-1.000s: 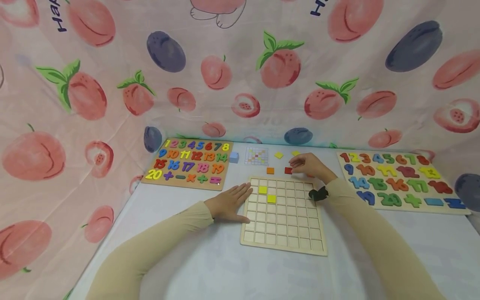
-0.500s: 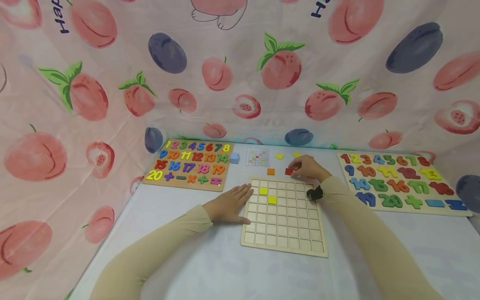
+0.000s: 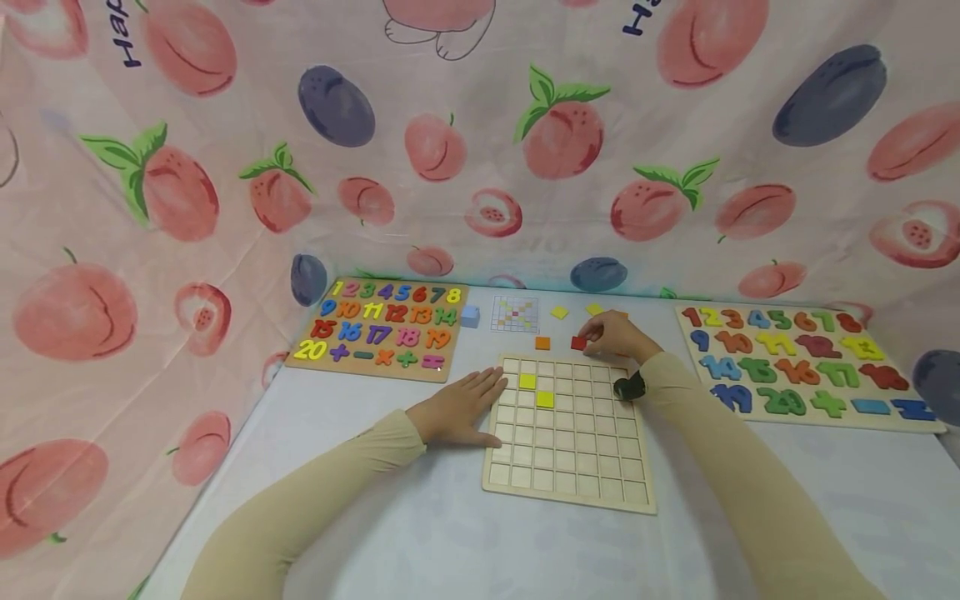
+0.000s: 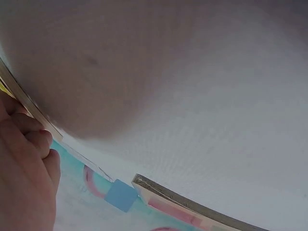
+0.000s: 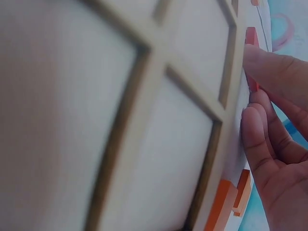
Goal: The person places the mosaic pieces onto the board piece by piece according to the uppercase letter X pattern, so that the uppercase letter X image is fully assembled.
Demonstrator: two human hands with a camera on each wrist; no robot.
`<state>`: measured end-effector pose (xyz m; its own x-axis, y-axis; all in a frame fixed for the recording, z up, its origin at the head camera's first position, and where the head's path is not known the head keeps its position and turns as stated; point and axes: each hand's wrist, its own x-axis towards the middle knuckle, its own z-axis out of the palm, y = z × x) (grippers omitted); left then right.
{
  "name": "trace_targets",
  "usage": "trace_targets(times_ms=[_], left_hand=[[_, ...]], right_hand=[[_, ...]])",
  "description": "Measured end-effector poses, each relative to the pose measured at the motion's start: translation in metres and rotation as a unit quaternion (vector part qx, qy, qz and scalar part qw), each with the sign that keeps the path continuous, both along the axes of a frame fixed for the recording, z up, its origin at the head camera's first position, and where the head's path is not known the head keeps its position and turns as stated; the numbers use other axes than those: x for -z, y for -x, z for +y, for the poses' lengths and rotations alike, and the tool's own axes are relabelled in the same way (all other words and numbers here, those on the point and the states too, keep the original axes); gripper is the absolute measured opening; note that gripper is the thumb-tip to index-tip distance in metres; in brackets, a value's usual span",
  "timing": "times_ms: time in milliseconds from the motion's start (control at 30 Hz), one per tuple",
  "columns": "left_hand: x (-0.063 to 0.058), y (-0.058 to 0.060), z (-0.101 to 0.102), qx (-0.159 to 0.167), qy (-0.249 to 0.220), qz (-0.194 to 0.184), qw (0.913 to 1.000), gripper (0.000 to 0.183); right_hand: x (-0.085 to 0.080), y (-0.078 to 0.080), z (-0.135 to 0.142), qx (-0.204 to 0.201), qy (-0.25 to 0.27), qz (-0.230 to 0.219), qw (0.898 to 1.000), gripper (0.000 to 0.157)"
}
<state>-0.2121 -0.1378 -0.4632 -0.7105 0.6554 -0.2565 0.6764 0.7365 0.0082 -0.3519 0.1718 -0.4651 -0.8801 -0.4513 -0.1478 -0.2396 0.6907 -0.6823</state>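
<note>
Pinching the red tile (image 3: 577, 342) between thumb and fingers, the right hand (image 3: 611, 335) is just beyond the far edge of the grid board (image 3: 573, 433); tile is right of an orange tile (image 3: 542, 343), lift off the surface (image 3: 420, 533) unclear. Left hand (image 3: 462, 411) is relaxed, fingers extended, against the board's left edge. Yellow tiles (image 3: 545, 399) occupy two diagonal cells

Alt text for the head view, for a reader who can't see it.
A person's right hand pinches a red tile just beyond a wooden grid board, while the left hand rests spread at the board's left edge. Two yellow tiles sit diagonally in the grid; one number board lies at left, another at right.
</note>
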Motion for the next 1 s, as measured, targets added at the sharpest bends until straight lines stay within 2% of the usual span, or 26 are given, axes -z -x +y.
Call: trace_targets(times_ms=[267,667,800,1000], left_hand=[[0.0024,0.0005,0.0009,-0.001,0.008,0.004,1.0,0.1],[0.0027,0.0016,0.0008,-0.004,0.017,0.011,0.9998,0.1],[0.0015,0.0001,-0.0002,0.008,0.01,0.027,0.9996,0.099],[-0.0002,-0.0014,-0.0002,0.043,0.009,0.065,0.9969,0.094]], right_hand=[[0.0027,0.0031,0.0012,-0.016,-0.003,-0.001,1.0,0.03],[0.0023,0.0102,0.0019,-0.026,-0.011,-0.033,0.999,0.03],[0.0025,0.0086,0.0021,-0.028,-0.006,-0.031,0.999,0.031],[-0.0002,0.0054,0.0021,-0.029,-0.004,-0.02,0.999,0.032]])
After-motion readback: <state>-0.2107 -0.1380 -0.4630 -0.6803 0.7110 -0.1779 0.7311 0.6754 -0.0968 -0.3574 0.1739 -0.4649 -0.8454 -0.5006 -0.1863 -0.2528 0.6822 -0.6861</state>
